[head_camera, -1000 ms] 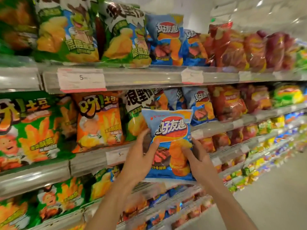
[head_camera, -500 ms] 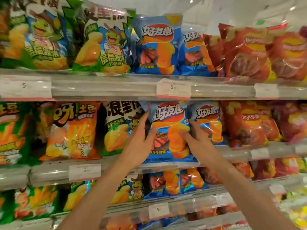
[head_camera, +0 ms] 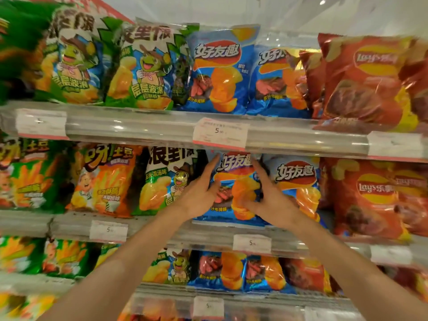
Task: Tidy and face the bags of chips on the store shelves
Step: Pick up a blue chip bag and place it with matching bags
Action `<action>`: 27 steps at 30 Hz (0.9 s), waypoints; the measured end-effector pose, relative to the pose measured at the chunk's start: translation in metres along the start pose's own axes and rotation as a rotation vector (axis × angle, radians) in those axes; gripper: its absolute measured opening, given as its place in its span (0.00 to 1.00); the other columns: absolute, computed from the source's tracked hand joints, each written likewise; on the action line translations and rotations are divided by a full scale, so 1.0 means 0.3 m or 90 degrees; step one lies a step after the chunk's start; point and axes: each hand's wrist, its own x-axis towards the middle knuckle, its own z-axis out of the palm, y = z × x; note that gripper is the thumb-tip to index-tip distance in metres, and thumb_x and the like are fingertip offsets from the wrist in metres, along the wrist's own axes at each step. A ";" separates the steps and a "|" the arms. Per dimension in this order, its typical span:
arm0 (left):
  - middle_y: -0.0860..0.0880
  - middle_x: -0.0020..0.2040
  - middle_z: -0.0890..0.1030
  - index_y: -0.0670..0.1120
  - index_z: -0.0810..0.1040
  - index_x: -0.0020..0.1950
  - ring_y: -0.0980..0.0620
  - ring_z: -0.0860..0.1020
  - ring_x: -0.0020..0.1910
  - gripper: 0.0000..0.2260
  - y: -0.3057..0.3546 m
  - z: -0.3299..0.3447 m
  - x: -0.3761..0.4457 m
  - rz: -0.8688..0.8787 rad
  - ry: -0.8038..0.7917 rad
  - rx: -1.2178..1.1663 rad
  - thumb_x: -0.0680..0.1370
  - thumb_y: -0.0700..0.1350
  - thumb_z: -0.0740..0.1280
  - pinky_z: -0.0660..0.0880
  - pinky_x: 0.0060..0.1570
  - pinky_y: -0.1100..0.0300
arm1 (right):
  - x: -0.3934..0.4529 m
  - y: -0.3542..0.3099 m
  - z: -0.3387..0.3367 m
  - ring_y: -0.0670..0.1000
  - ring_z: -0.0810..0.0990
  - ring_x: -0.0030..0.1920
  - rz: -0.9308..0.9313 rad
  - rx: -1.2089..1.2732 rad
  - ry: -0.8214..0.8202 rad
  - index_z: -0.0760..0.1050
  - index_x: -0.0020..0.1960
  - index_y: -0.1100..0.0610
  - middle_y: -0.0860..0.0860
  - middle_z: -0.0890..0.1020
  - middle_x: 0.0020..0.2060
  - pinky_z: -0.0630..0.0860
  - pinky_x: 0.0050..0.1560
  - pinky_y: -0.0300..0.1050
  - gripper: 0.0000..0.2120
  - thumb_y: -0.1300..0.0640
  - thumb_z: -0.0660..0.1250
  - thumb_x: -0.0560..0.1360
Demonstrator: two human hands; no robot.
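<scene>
Since the earlier frame the blue chip bag (head_camera: 234,188) has gone from the air into the second shelf (head_camera: 143,224), where it now stands upright. Both hands are on its front, a little apart. The left hand (head_camera: 200,193) lies with straight fingers on its left edge, and the right hand (head_camera: 271,198) presses the right side, also with straight fingers. Behind, the bag is between a green bag (head_camera: 166,181) and another blue bag (head_camera: 298,184). Above hangs a price tag (head_camera: 220,134)
</scene>
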 end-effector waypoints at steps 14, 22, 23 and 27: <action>0.54 0.80 0.54 0.74 0.43 0.75 0.51 0.78 0.62 0.43 -0.029 0.006 0.065 0.049 -0.101 -0.031 0.79 0.42 0.68 0.74 0.65 0.50 | 0.022 -0.022 -0.032 0.53 0.77 0.61 0.026 -0.138 -0.043 0.35 0.79 0.39 0.53 0.66 0.73 0.77 0.62 0.54 0.58 0.39 0.76 0.67; 0.53 0.79 0.44 0.76 0.44 0.73 0.45 0.63 0.76 0.44 -0.048 0.051 0.108 0.053 -0.071 -0.051 0.76 0.46 0.71 0.70 0.70 0.48 | 0.037 0.003 -0.007 0.49 0.74 0.64 0.023 -0.083 -0.060 0.36 0.80 0.41 0.50 0.64 0.74 0.74 0.66 0.48 0.55 0.47 0.75 0.72; 0.53 0.79 0.44 0.74 0.43 0.74 0.47 0.62 0.75 0.45 -0.048 0.048 0.112 0.057 -0.074 -0.064 0.76 0.44 0.72 0.70 0.69 0.52 | 0.041 0.007 -0.007 0.48 0.75 0.64 0.021 -0.075 -0.061 0.36 0.79 0.39 0.49 0.64 0.74 0.74 0.66 0.49 0.55 0.46 0.75 0.71; 0.50 0.80 0.36 0.66 0.41 0.78 0.57 0.69 0.68 0.40 -0.030 0.044 0.058 0.093 -0.040 0.035 0.80 0.49 0.68 0.68 0.64 0.63 | 0.014 -0.007 0.008 0.54 0.71 0.71 0.005 -0.155 -0.015 0.36 0.80 0.42 0.49 0.48 0.81 0.70 0.66 0.46 0.51 0.47 0.72 0.74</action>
